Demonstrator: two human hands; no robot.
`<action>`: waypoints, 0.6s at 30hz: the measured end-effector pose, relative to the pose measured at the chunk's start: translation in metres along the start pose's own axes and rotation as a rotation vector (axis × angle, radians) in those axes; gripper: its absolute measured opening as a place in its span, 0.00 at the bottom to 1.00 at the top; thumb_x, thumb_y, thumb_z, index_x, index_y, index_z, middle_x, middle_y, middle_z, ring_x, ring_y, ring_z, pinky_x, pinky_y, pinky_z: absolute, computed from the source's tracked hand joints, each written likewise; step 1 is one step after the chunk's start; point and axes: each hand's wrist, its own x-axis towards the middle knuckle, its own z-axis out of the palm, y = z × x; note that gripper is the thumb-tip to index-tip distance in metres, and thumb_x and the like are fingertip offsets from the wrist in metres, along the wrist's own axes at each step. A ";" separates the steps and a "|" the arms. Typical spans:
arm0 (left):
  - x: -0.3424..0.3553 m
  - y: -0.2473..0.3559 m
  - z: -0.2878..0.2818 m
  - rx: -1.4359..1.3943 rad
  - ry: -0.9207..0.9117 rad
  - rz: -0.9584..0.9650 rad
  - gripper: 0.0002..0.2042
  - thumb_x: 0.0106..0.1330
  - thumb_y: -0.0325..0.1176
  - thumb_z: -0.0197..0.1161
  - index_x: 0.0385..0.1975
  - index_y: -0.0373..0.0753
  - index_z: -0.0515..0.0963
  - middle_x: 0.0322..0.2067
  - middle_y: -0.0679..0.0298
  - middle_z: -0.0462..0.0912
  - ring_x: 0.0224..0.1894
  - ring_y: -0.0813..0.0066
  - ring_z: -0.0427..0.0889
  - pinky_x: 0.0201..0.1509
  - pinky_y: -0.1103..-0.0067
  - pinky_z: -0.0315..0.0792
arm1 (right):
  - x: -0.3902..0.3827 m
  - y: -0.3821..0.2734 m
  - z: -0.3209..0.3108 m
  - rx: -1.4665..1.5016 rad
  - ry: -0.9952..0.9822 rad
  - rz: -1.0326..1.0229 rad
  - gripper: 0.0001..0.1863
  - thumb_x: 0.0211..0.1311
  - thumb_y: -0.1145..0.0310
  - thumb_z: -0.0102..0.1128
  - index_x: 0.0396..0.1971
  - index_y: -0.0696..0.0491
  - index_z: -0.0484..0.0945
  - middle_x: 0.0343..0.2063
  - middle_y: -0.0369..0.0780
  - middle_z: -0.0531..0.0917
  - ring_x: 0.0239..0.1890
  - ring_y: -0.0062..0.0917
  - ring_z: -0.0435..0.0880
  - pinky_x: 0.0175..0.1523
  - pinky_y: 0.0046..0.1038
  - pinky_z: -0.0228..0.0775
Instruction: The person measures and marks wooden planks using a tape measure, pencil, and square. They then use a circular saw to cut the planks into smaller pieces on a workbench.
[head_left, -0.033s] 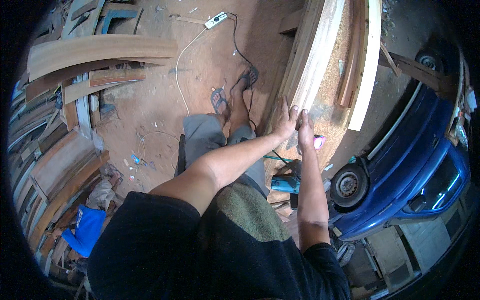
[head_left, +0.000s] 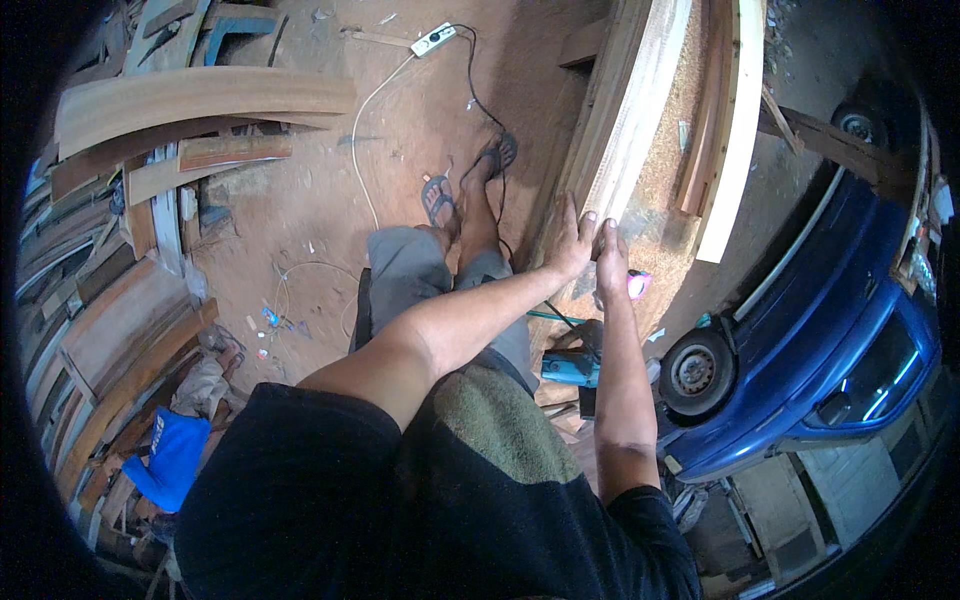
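Note:
My left hand [head_left: 576, 243] is closed on the near end of a long, pale wooden board [head_left: 637, 100], fingers along its side. My right hand [head_left: 611, 255] grips that same end just to the right, close beside my left hand. The board lies among other strips, including a pale plank [head_left: 737, 140], on a wooden bench strewn with shavings [head_left: 670, 270]. A small pink object [head_left: 638, 284] lies beside my right hand. Below, a teal power tool [head_left: 570, 367] with a black cord is partly hidden by my right forearm.
Stacked boards and offcuts [head_left: 200, 90] fill the left side, with a blue cloth [head_left: 170, 460]. A white power strip [head_left: 433, 40] and cords lie on the dirt floor near my sandalled feet [head_left: 440, 200]. A blue vehicle [head_left: 800, 330] stands at the right.

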 end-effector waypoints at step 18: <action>-0.001 0.005 0.003 -0.043 0.016 0.053 0.38 0.79 0.51 0.44 0.76 0.26 0.45 0.75 0.32 0.49 0.79 0.39 0.48 0.81 0.63 0.45 | -0.001 0.003 -0.003 -0.070 -0.023 -0.090 0.27 0.82 0.49 0.42 0.59 0.58 0.74 0.42 0.38 0.78 0.42 0.23 0.74 0.49 0.28 0.68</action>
